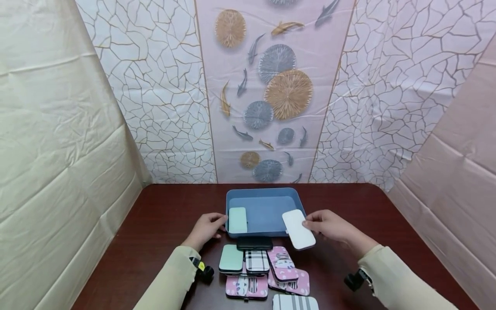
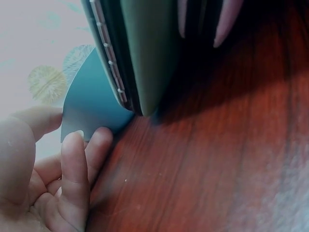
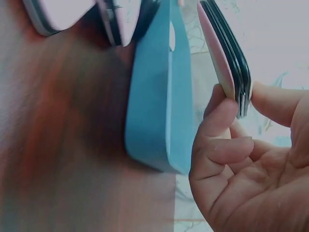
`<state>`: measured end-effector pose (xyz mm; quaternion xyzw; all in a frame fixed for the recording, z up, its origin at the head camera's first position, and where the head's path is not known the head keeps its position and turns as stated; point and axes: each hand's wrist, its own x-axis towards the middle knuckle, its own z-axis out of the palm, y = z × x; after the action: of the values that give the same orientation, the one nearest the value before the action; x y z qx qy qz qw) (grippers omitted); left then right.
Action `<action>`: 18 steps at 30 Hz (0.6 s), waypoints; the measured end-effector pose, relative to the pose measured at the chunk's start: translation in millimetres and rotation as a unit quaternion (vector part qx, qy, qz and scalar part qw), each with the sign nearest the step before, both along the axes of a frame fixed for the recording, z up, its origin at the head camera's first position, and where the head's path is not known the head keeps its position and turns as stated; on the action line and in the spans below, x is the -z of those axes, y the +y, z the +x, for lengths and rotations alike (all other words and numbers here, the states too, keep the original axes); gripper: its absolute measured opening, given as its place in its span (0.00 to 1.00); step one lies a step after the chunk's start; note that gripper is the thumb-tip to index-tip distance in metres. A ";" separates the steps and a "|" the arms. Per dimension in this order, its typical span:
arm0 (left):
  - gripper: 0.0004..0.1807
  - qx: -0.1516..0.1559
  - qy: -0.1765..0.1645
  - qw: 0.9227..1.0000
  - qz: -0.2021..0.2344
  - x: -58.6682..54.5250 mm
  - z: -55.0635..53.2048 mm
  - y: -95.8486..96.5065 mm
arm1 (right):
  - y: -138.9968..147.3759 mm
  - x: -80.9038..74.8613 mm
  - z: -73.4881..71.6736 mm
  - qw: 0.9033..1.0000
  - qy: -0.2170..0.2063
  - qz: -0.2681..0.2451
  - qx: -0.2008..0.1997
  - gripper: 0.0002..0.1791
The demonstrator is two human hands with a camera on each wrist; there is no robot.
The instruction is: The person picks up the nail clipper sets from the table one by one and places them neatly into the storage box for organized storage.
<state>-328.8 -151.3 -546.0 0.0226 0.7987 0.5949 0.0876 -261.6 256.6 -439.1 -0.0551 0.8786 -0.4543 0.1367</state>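
A shallow blue tray (image 1: 271, 213) lies on the table with a mint-green case (image 1: 238, 220) standing at its left end. My left hand (image 1: 207, 227) holds the tray's left wall, thumb and fingers at its corner in the left wrist view. My right hand (image 1: 329, 226) pinches a flat white case (image 1: 297, 230) by its right edge, tilted above the tray's front right corner. In the right wrist view this hinged case (image 3: 229, 53) shows its dark side seam between thumb and fingers, raised higher than the tray wall (image 3: 149, 96).
Before the tray lie a black case (image 1: 254, 243), another mint-green case (image 1: 231, 258), a plaid case (image 1: 257, 261) and several pink patterned cases (image 1: 246, 287), some overlapping. A grey-striped case (image 1: 295, 302) sits at the lower frame edge. Patterned cloth (image 1: 267, 142) hangs behind the dark red table (image 1: 174, 206).
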 end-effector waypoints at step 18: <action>0.21 0.004 -0.001 1.000 0.001 -0.8 -0.1 -2.4 | -76.2 1.1 -67.2 0.999 -0.023 -0.010 0.042 0.29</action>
<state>-328.9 -153.7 -545.2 0.0258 0.7980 0.5952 0.0906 -328.8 180.4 -440.2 -0.0089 0.8719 -0.4700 0.1374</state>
